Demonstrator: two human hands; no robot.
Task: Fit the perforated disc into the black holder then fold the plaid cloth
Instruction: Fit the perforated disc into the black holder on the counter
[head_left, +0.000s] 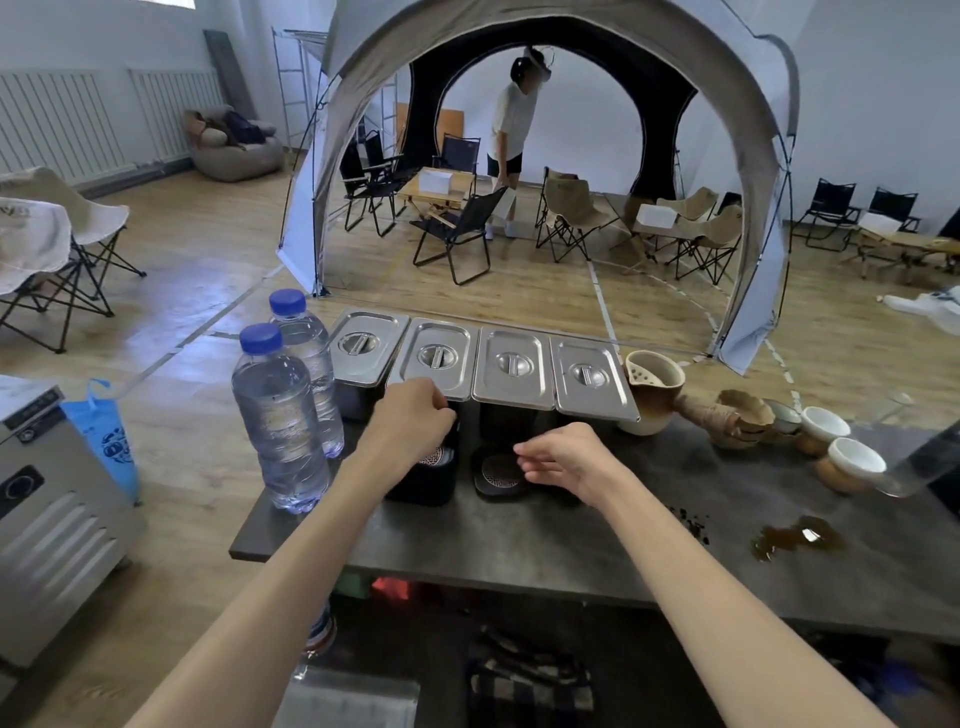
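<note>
A black holder (422, 483) stands on the dark table (571, 545), just right of the water bottles. A pale perforated disc (439, 457) sits tilted at its top, with my left hand (410, 415) curled down onto the disc. To the right lies a low black round piece (498, 480) with a perforated top. My right hand (563, 457) hovers at its right edge, fingers loosely apart and holding nothing. The plaid cloth (530, 680) lies crumpled below the table's near edge.
Two water bottles (280, 415) stand at the table's left end. Several lidded steel pans (511, 371) line the back edge. To the right are a ceramic pitcher (654, 379), white cups (852, 460) and a brown spill (795, 538). A person stands in the tent (753, 156) beyond.
</note>
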